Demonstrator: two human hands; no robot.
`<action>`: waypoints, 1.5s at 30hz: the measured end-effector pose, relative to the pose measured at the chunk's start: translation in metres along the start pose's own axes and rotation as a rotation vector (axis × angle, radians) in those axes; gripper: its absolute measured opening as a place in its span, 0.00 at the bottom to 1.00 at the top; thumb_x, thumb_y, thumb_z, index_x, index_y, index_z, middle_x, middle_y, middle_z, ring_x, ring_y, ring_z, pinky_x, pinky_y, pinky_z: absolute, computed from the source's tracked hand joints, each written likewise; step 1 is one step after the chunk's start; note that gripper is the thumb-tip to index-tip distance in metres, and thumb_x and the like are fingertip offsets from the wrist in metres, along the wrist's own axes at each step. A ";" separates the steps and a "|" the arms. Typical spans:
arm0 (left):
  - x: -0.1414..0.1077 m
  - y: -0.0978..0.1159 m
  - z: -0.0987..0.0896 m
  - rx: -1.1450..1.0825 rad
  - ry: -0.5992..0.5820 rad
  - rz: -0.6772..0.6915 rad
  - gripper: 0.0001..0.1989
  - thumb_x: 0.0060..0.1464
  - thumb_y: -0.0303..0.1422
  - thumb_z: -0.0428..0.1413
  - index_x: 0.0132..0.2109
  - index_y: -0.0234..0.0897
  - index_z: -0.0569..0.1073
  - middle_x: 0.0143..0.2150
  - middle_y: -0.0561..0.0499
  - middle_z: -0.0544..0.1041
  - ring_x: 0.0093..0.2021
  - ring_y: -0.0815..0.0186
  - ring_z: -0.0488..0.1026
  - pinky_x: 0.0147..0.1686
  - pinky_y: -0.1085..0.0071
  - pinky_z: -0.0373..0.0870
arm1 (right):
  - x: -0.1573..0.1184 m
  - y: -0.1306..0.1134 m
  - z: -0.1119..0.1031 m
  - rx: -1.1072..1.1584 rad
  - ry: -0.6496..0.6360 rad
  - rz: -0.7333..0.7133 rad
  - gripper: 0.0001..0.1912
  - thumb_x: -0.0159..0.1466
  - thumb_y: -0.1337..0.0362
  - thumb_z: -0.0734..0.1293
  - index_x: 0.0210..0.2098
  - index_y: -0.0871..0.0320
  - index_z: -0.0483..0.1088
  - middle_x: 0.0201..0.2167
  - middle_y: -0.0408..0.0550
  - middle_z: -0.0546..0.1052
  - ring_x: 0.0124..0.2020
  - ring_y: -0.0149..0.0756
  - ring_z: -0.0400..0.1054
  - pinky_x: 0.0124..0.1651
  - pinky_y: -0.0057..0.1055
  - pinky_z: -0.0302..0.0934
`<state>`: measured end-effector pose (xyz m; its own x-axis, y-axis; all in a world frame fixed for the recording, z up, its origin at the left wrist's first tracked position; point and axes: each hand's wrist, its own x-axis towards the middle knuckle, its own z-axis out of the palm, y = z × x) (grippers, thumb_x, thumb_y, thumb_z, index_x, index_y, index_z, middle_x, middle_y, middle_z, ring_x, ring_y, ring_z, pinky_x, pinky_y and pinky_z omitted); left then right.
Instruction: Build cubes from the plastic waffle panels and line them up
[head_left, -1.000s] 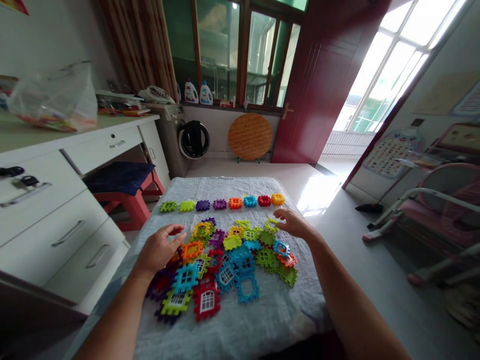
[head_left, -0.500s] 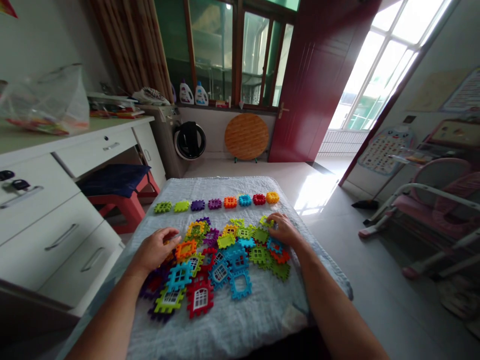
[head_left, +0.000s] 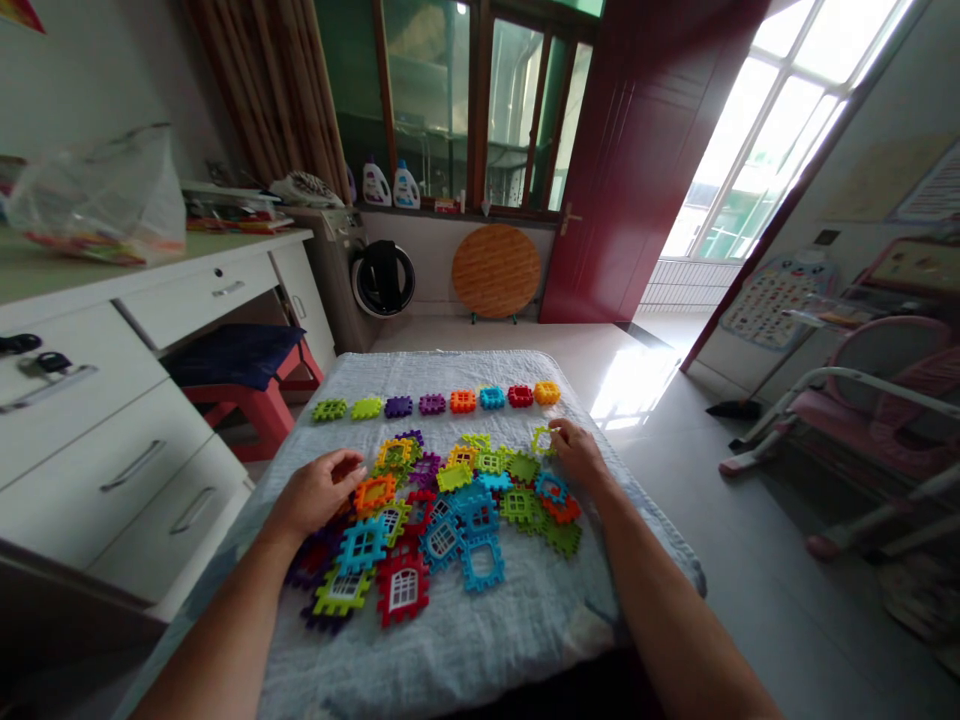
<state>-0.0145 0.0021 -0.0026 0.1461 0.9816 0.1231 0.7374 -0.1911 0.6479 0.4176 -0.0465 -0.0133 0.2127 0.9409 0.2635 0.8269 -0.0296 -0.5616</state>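
My right hand (head_left: 579, 452) pinches the edge of a yellow-green square frame tile (head_left: 543, 441) at the right of a pile of toothed plastic building tiles. My left hand (head_left: 319, 490) is at the pile's left side, fingers loosely curved and thumb apart, holding nothing I can see. Close to its thumb lies an orange tile (head_left: 374, 493). The pile also has a blue window tile (head_left: 363, 545), a red tile with a white window (head_left: 403, 590) and a blue frame tile (head_left: 482, 565). Some tiles under my left hand are hidden.
Beyond the pile runs a row of small coloured blocks, from a green block (head_left: 329, 410) to a yellow-orange block (head_left: 547, 392). A pale blue cloth (head_left: 525, 640) covers the table. A stool (head_left: 236, 360) and white drawers (head_left: 135, 460) stand left, a pink chair (head_left: 877, 390) right.
My right hand has drawn the yellow-green tile slightly right, away from the other tiles. My left hand stays nearly where it was. The view has shifted a little.
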 end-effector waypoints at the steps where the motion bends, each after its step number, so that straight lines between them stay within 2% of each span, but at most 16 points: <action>1: 0.000 0.000 0.000 0.000 -0.003 -0.001 0.20 0.44 0.49 0.53 0.38 0.41 0.75 0.37 0.50 0.82 0.40 0.59 0.78 0.42 0.70 0.73 | -0.001 0.000 -0.001 -0.066 0.030 -0.022 0.13 0.60 0.64 0.60 0.42 0.56 0.72 0.32 0.47 0.75 0.34 0.37 0.69 0.41 0.33 0.62; 3: 0.001 -0.002 0.001 0.003 -0.003 -0.007 0.20 0.44 0.49 0.54 0.39 0.40 0.75 0.37 0.50 0.82 0.40 0.59 0.78 0.43 0.71 0.73 | -0.002 -0.002 -0.002 -0.145 0.100 -0.078 0.13 0.58 0.64 0.64 0.43 0.56 0.73 0.40 0.51 0.74 0.42 0.41 0.67 0.48 0.37 0.60; 5: 0.001 -0.003 0.001 0.006 -0.001 -0.017 0.21 0.43 0.50 0.54 0.39 0.40 0.75 0.38 0.49 0.82 0.41 0.59 0.79 0.44 0.70 0.73 | -0.004 -0.009 -0.005 -0.144 0.105 -0.148 0.14 0.57 0.62 0.66 0.43 0.56 0.73 0.43 0.52 0.73 0.45 0.42 0.65 0.52 0.39 0.57; 9: 0.003 -0.005 0.002 0.006 0.012 -0.013 0.22 0.43 0.50 0.54 0.39 0.40 0.75 0.39 0.49 0.82 0.41 0.58 0.79 0.44 0.69 0.73 | -0.012 -0.032 -0.008 -0.126 -0.140 -0.279 0.15 0.57 0.54 0.69 0.41 0.55 0.73 0.39 0.48 0.74 0.43 0.40 0.64 0.50 0.38 0.56; 12: 0.002 -0.004 0.002 0.006 0.021 -0.008 0.21 0.43 0.50 0.54 0.39 0.40 0.75 0.38 0.49 0.82 0.41 0.58 0.79 0.43 0.69 0.73 | -0.017 -0.047 -0.006 -0.182 -0.250 -0.284 0.21 0.53 0.51 0.72 0.42 0.55 0.73 0.37 0.48 0.74 0.43 0.42 0.63 0.47 0.37 0.54; 17: 0.002 -0.001 0.001 0.010 0.022 -0.003 0.21 0.42 0.50 0.54 0.38 0.40 0.76 0.36 0.49 0.82 0.39 0.58 0.79 0.42 0.70 0.74 | -0.017 -0.050 -0.001 -0.088 -0.238 -0.323 0.18 0.51 0.59 0.72 0.41 0.57 0.72 0.34 0.46 0.73 0.38 0.37 0.63 0.46 0.34 0.55; 20: 0.003 -0.003 0.002 0.011 0.014 -0.001 0.21 0.43 0.50 0.54 0.38 0.40 0.76 0.37 0.49 0.82 0.39 0.58 0.79 0.42 0.70 0.74 | -0.011 -0.048 -0.001 0.037 -0.214 -0.286 0.11 0.53 0.66 0.68 0.38 0.58 0.70 0.27 0.40 0.70 0.30 0.30 0.61 0.37 0.27 0.55; 23: 0.004 -0.007 0.002 0.013 0.002 -0.010 0.21 0.43 0.50 0.54 0.39 0.40 0.76 0.38 0.48 0.82 0.40 0.58 0.79 0.42 0.69 0.74 | -0.007 -0.054 -0.005 0.090 -0.193 -0.233 0.08 0.54 0.70 0.64 0.35 0.58 0.69 0.23 0.38 0.66 0.24 0.27 0.58 0.30 0.25 0.52; 26: 0.006 -0.011 0.003 0.025 -0.001 -0.007 0.21 0.44 0.49 0.55 0.39 0.40 0.76 0.37 0.48 0.82 0.39 0.57 0.79 0.42 0.69 0.74 | -0.006 -0.068 -0.007 -0.003 -0.139 -0.286 0.07 0.55 0.70 0.63 0.34 0.57 0.69 0.28 0.41 0.69 0.28 0.29 0.61 0.33 0.26 0.54; 30: 0.009 -0.017 0.003 0.034 0.016 0.024 0.19 0.43 0.49 0.55 0.37 0.42 0.76 0.36 0.49 0.82 0.38 0.57 0.79 0.40 0.69 0.74 | -0.007 -0.085 -0.001 -0.271 -0.066 -0.296 0.10 0.59 0.71 0.60 0.38 0.56 0.69 0.39 0.50 0.71 0.40 0.36 0.64 0.43 0.31 0.56; 33: 0.010 -0.019 0.004 0.030 0.011 0.022 0.18 0.43 0.49 0.56 0.37 0.42 0.76 0.36 0.49 0.82 0.37 0.57 0.79 0.39 0.70 0.75 | -0.008 -0.086 0.004 -0.396 -0.204 -0.273 0.11 0.56 0.68 0.63 0.39 0.56 0.70 0.40 0.51 0.72 0.42 0.41 0.65 0.44 0.35 0.56; 35: 0.010 -0.019 0.004 0.017 0.004 0.015 0.18 0.43 0.49 0.56 0.37 0.42 0.76 0.36 0.49 0.82 0.37 0.58 0.79 0.38 0.71 0.75 | -0.009 -0.083 0.003 -0.385 -0.325 -0.257 0.14 0.53 0.63 0.67 0.40 0.55 0.72 0.40 0.51 0.72 0.42 0.43 0.66 0.43 0.35 0.57; 37: 0.010 -0.017 0.003 0.011 0.006 0.016 0.19 0.43 0.49 0.56 0.37 0.42 0.76 0.36 0.49 0.82 0.37 0.58 0.79 0.37 0.71 0.75 | -0.009 -0.080 -0.003 -0.348 -0.390 -0.239 0.19 0.51 0.59 0.69 0.42 0.55 0.73 0.41 0.51 0.73 0.42 0.45 0.66 0.43 0.36 0.58; 41: 0.007 -0.011 0.002 0.018 0.032 0.018 0.19 0.43 0.49 0.55 0.37 0.41 0.76 0.36 0.48 0.82 0.37 0.57 0.79 0.39 0.69 0.75 | -0.009 -0.083 -0.014 -0.281 -0.374 -0.265 0.22 0.51 0.59 0.69 0.46 0.56 0.73 0.43 0.51 0.74 0.45 0.47 0.66 0.47 0.39 0.58; 45: 0.003 -0.004 0.001 0.011 0.035 0.009 0.19 0.43 0.49 0.55 0.37 0.41 0.76 0.36 0.48 0.82 0.38 0.57 0.79 0.40 0.69 0.74 | -0.008 -0.094 -0.007 -0.192 -0.415 -0.419 0.23 0.52 0.59 0.72 0.47 0.56 0.73 0.45 0.50 0.75 0.46 0.44 0.66 0.49 0.37 0.58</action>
<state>-0.0163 0.0060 -0.0056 0.1298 0.9793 0.1552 0.7432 -0.1996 0.6386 0.3420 -0.0535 0.0426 -0.3387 0.9373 0.0827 0.8832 0.3470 -0.3154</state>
